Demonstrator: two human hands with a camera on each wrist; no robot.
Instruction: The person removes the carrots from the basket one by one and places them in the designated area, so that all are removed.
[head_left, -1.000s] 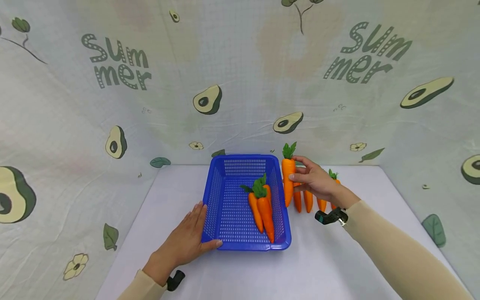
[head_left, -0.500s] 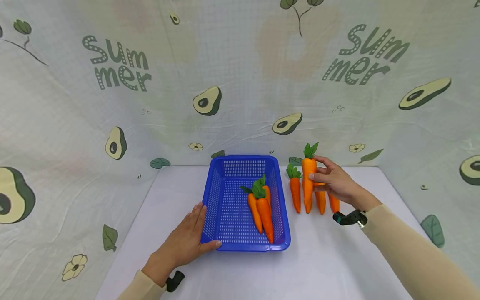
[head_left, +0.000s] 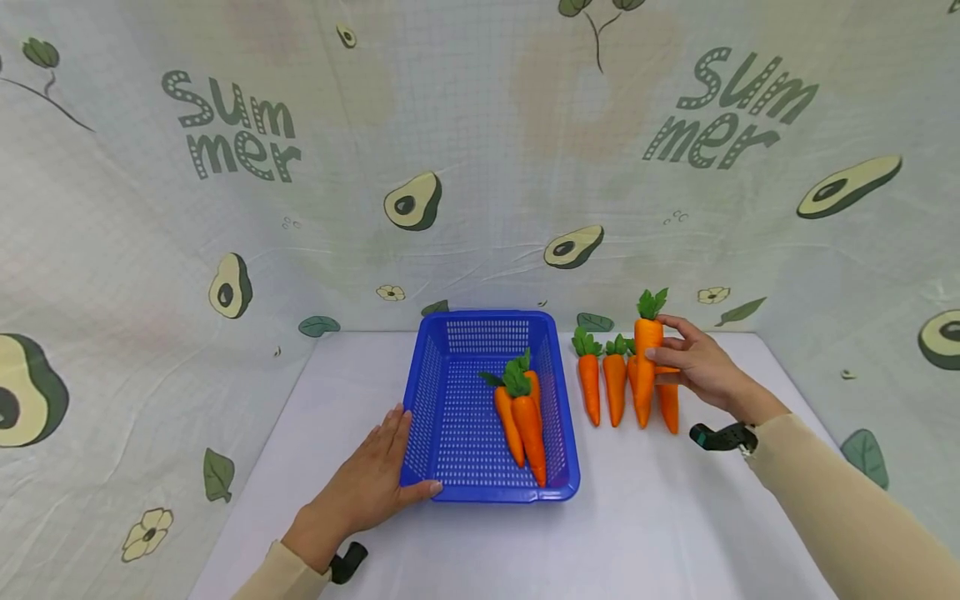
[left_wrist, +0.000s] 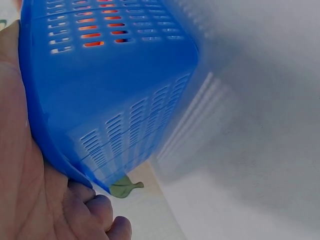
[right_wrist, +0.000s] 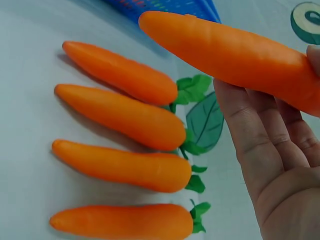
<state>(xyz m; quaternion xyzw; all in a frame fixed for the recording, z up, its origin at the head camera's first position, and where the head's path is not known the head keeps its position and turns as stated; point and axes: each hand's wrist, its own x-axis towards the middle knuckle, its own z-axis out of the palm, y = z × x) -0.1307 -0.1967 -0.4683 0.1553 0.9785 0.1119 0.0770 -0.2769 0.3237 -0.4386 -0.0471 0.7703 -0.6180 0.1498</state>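
Note:
My right hand (head_left: 693,358) pinches an orange carrot (head_left: 647,367) with a green leafy top between thumb and fingers. It is held upright in the head view, overlapping the row of carrots on the table. In the right wrist view the held carrot (right_wrist: 235,55) is raised above several carrots (right_wrist: 120,117) lying side by side. A blue perforated plastic basket (head_left: 420,400) stands left of the row. Inside, along its right side, lie three carrots (head_left: 530,433). My left hand (head_left: 367,475) rests on the basket's near left corner, fingers straight along the left rim, thumb on the front rim.
The white table (head_left: 637,517) ends at a cloth backdrop (head_left: 480,167) printed with avocados and lettering, which also rises at both sides. Each wrist wears a dark camera band, and the sleeves are beige.
My right hand has carried the carrot rightward, from beside the basket's right rim to over the right part of the row. Carrots it covered now show. My left hand and the basket stay put.

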